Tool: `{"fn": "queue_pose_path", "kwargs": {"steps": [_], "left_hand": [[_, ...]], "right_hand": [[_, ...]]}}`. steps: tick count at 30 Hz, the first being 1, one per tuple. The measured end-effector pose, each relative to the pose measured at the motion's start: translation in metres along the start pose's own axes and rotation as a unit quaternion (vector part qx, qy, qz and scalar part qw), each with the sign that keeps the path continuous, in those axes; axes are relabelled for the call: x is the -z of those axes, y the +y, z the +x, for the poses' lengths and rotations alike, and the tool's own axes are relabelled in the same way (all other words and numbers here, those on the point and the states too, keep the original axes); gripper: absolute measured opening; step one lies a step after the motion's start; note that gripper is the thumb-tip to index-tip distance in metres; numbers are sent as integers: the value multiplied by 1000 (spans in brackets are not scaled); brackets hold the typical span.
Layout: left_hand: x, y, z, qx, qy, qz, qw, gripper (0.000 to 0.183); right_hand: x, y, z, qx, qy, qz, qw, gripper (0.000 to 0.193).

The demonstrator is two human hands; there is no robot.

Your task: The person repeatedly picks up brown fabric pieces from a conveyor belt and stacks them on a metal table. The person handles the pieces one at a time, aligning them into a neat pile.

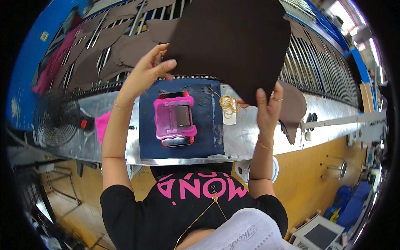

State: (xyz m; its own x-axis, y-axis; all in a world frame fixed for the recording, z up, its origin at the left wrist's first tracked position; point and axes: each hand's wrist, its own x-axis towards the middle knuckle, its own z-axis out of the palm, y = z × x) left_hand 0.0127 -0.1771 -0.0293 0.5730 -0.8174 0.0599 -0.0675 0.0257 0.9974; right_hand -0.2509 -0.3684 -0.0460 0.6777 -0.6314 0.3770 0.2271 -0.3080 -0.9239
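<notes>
A large dark brown sheet (233, 46), smooth and cut with curved edges, is raised over the far side of the bench and spans the space between my hands. My left hand (148, 68) is at its left edge, thumb in front and some fingers partly hidden. Its lower right corner is in my right hand (268, 106), thumb upright, with a fingertip showing past the edge. Below the sheet, on a dark blue mat (208, 143), sits a pink wavy-edged frame (164, 118) with a dark rectangular block (182, 116) inside.
Yellow rubber bands (229, 106) lie right of the mat. More brown pieces (293, 106) hang over the bench edge. Beyond is a slatted rack (310, 62) carrying flat brown pieces (137, 52). A fan (56, 118) and pink cloth (102, 126) are at left.
</notes>
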Motion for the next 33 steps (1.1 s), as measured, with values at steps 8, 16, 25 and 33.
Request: {"fn": "queue_pose_path", "kwargs": {"steps": [8,16,25,33], "left_hand": [[88,68,-108,-76,186,202,959,25],[100,58,-164,18,203,240,949,18],[33,29,-112,95,12,299,949,9],[-35,10,-57,-172,-155,379,896,14]], "right_hand": [[-92,8,-2,41,-173,-72,981,17],[-106,7,-3,157,-247,-161,943,14],[-10,36,-34,32,-216,-282,934,17],[112,46,-79,-59,-13,-267,962,16]]}}
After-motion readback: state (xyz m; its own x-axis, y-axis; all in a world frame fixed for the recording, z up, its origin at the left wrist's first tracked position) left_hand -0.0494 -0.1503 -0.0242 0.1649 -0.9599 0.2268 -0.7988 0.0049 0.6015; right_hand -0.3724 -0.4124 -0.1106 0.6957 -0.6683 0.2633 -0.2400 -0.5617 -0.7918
